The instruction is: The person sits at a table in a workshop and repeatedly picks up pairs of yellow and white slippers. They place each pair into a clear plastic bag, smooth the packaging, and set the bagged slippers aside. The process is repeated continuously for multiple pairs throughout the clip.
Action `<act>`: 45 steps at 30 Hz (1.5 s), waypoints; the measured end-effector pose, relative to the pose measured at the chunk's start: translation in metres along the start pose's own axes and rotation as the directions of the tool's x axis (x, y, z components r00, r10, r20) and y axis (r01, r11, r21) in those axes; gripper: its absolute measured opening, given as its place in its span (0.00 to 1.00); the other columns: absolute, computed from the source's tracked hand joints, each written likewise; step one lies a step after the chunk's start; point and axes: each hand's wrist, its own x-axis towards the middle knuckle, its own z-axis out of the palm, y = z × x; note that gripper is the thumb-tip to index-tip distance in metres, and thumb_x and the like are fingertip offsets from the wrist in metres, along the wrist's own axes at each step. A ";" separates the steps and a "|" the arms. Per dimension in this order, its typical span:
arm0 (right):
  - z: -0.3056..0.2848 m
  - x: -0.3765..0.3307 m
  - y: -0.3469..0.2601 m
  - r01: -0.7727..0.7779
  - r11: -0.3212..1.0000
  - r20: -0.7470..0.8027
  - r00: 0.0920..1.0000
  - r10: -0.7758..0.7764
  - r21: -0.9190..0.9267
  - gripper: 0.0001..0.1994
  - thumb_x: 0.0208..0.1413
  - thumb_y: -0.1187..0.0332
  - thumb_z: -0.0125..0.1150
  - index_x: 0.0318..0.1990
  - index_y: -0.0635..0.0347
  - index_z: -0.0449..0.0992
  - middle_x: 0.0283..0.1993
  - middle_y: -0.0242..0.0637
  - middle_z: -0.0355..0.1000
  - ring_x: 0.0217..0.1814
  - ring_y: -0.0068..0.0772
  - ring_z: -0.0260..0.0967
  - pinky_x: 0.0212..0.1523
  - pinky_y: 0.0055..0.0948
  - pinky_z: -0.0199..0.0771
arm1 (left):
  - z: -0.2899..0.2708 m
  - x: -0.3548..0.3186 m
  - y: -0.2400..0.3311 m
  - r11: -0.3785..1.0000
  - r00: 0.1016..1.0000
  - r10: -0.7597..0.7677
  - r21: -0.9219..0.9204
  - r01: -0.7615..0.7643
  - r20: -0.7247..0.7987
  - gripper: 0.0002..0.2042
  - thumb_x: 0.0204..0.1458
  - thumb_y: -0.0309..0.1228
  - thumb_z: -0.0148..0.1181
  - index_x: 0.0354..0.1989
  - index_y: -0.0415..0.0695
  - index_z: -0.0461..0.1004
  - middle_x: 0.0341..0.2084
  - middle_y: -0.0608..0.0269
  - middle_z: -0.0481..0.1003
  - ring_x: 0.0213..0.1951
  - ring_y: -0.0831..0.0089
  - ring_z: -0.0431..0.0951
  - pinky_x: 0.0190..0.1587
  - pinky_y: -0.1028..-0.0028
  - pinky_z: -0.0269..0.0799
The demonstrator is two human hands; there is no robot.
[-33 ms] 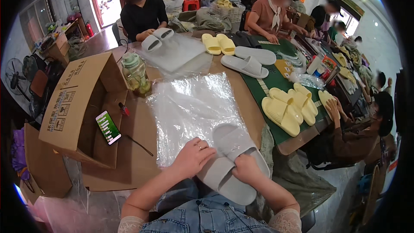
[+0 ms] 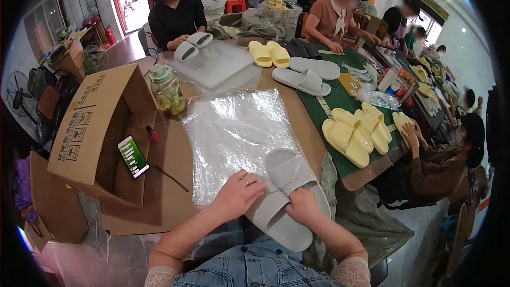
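Note:
My right hand (image 2: 304, 206) is closed on a pair of grey slippers, its fingers at the strap of the farther slipper (image 2: 293, 172) and against the inner side of the nearer slipper (image 2: 292, 232). The pair lies side by side above my lap, over the front right corner of a clear plastic bag stack (image 2: 239, 122). My left hand (image 2: 240, 194) rests at the toe end of the nearer slipper, fingers stretched out and touching its ribbed strap. Its thumb is hidden.
An open cardboard box (image 2: 95, 127) stands left, with a phone (image 2: 133, 157) leaning in it. Behind are a lidded jar (image 2: 169, 93) and another grey pair (image 2: 305, 82). Yellow slippers (image 2: 345, 138) lie on a green mat (image 2: 313, 109) at right. Several people sit around the tables.
The grey slippers have tipped slightly, the farther toe shifting a little away from me. My hands have hardly moved.

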 end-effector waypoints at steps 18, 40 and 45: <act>0.039 0.066 -0.043 0.100 0.993 -0.046 0.994 -0.098 0.060 0.09 0.45 0.62 0.69 0.27 0.56 0.78 0.29 0.47 0.76 0.34 0.56 0.76 0.35 0.51 0.75 | 0.010 -0.004 0.027 0.993 0.996 0.047 -0.105 -0.055 -0.071 0.11 0.51 0.27 0.65 0.44 0.46 0.81 0.34 0.60 0.77 0.38 0.57 0.78 0.41 0.62 0.75; 0.024 0.110 -0.057 -0.132 0.975 -0.133 0.979 0.157 0.180 0.15 0.53 0.61 0.63 0.35 0.68 0.78 0.39 0.61 0.76 0.43 0.63 0.77 0.43 0.52 0.78 | 0.001 -0.014 0.050 0.983 0.995 0.083 -0.163 -0.089 -0.046 0.13 0.50 0.27 0.69 0.45 0.47 0.82 0.36 0.61 0.78 0.37 0.61 0.80 0.41 0.66 0.78; 0.023 0.161 -0.037 -0.258 0.949 -0.251 0.921 0.299 0.183 0.18 0.55 0.60 0.63 0.35 0.73 0.77 0.38 0.62 0.75 0.41 0.66 0.76 0.46 0.55 0.76 | -0.007 -0.018 0.066 0.966 0.992 0.128 -0.230 -0.122 0.012 0.13 0.51 0.28 0.70 0.46 0.47 0.82 0.35 0.62 0.77 0.36 0.62 0.79 0.42 0.67 0.78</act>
